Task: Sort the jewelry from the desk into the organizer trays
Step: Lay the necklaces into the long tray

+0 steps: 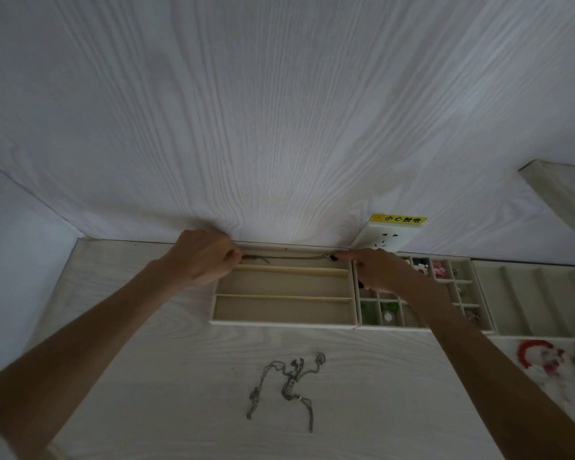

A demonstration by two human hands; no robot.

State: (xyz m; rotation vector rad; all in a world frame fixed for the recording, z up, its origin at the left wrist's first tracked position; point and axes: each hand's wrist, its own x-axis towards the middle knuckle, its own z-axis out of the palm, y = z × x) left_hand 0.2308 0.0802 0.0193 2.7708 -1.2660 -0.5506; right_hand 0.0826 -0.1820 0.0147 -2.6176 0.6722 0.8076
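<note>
Tangled silver chains (pixel 287 386) lie unsorted near the desk's (pixel 180 376) front edge. At the back edge, left hand (pixel 206 257) and right hand (pixel 375 270) each pinch an end of a thin silver chain necklace (pixel 296 257), stretched over the rearmost slot of the beige three-slot tray (pixel 284 322). Step: laying it in. Next: lower, release both ends.

A white wood-grain wall panel (pixel 279 111) rises behind the counter (pixel 379 376). A white wall socket (pixel 387 239) sits low on it, touching the counter's back edge, topped by a yellow warning sticker (pixel 399 219) with red characters. A pale board edge (pixel 558 190) juts in at upper right.
</note>
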